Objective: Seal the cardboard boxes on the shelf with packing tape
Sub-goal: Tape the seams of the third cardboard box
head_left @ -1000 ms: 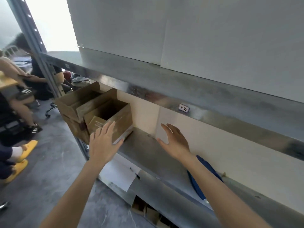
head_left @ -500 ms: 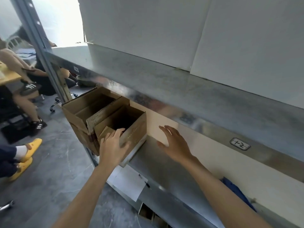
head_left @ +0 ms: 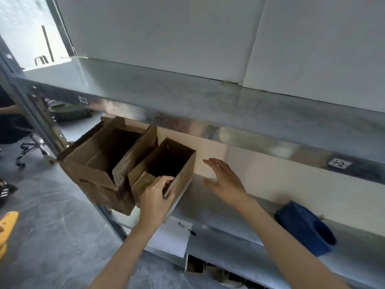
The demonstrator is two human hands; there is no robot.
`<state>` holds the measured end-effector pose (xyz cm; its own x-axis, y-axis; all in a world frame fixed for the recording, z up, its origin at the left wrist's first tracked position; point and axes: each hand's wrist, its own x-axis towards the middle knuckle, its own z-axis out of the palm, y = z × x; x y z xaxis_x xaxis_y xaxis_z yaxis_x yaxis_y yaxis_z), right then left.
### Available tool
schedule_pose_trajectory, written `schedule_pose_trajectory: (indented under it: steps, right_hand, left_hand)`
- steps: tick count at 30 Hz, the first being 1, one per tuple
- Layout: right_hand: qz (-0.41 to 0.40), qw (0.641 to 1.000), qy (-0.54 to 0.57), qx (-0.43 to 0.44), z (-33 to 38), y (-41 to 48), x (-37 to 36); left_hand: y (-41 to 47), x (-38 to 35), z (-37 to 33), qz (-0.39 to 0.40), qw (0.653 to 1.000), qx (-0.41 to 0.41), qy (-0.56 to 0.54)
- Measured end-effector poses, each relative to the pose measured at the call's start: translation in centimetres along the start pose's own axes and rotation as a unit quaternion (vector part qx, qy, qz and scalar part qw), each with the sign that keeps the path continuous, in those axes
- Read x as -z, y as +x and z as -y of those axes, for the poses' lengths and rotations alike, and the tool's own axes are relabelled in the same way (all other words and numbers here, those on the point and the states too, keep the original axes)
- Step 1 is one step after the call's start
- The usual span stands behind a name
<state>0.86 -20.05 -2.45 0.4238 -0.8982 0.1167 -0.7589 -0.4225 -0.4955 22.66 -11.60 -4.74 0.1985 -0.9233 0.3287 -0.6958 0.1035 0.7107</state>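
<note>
Two open cardboard boxes stand at the left end of the metal shelf (head_left: 218,205). The larger box (head_left: 91,165) hangs over the shelf's left end, flaps up. The smaller box (head_left: 179,178) sits to its right, dark inside. My left hand (head_left: 155,202) grips the smaller box's near corner, fingers hooked over the rim. My right hand (head_left: 226,182) hovers open just right of that box, fingers spread, touching nothing. A blue tape dispenser (head_left: 306,228) lies on the shelf at the right.
An upper steel shelf (head_left: 187,94) overhangs the boxes, with white panels behind. A paper sheet (head_left: 170,238) hangs on the shelf's front rail. More cardboard shows on the level below (head_left: 200,266). At the left are an office chair base (head_left: 27,149) and a yellow slipper (head_left: 7,224).
My left hand went from resting open against the smaller box to gripping its near corner. My right hand moved closer to the box. The view shifted left along the shelf.
</note>
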Motion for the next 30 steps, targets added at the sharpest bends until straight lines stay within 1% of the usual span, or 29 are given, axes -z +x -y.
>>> schedule_pose_trajectory:
  steps: [5,11,14,20,25,30]
  right_hand:
    - [-0.048,0.999,0.004,-0.021,-0.3,-2.6,0.2]
    - [-0.100,0.995,0.004,-0.028,-1.8,-5.9,0.7]
    - [-0.128,0.991,0.003,-0.032,-2.8,-7.6,1.3]
    - [-0.152,0.986,-0.020,-0.066,-5.0,-10.9,2.9]
    - [-0.167,0.981,-0.026,-0.091,-6.3,-13.7,4.5]
    - [-0.163,0.982,-0.014,-0.096,-6.8,-15.2,5.4]
  left_hand:
    - [-0.4,0.5,0.9,0.037,0.994,-0.092,-0.041]
    - [0.0,-0.4,0.9,0.107,0.977,-0.157,-0.093]
    - [0.3,-1.5,0.1,0.143,0.968,-0.172,-0.117]
    - [1.4,-4.4,-2.4,0.203,0.949,-0.199,-0.135]
    - [1.6,-6.7,-4.5,0.240,0.936,-0.201,-0.160]
    - [1.1,-7.7,-5.7,0.265,0.932,-0.195,-0.155]
